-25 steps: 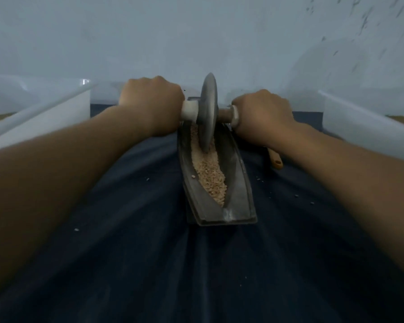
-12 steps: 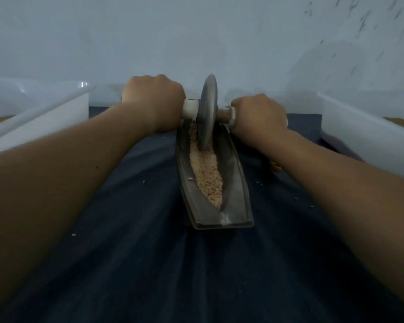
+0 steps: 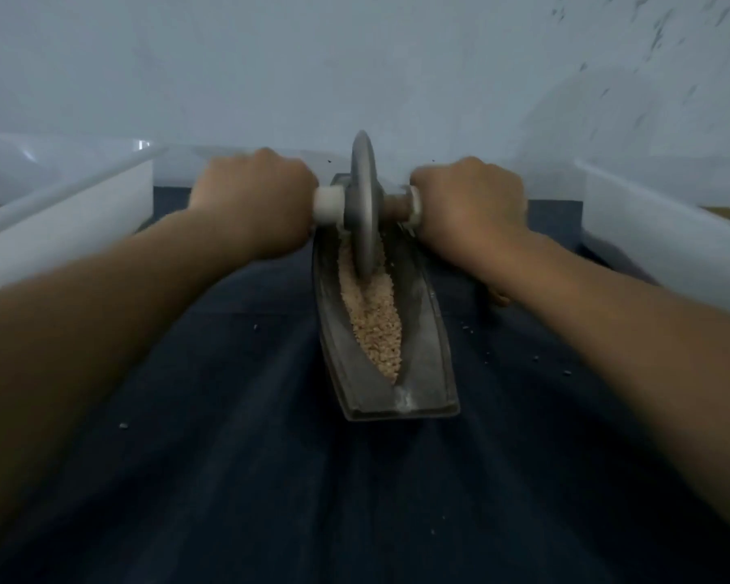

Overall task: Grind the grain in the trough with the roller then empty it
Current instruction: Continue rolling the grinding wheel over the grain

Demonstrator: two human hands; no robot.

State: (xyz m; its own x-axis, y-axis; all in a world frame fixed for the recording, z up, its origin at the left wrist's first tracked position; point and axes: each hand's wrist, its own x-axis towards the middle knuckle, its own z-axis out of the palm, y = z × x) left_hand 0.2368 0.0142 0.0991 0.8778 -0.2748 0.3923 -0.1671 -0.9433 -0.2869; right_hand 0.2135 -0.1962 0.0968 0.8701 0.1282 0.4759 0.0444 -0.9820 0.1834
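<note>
We had our left hand (image 3: 253, 200) curled tight round the left handle of the roller (image 3: 362, 204) and our right hand (image 3: 468, 204) wrapped the same way round the right handle, knuckles up and fingertips out of sight. The roller stood upright on its edge in the far half of the dark trough (image 3: 422, 364), pressing into the tan grain (image 3: 376, 322) that lay along the groove toward the near end. The trough sat lengthwise on a dark blue cloth (image 3: 228, 457), between a left white tub (image 3: 60, 212) and a right white tub (image 3: 650, 229).
</note>
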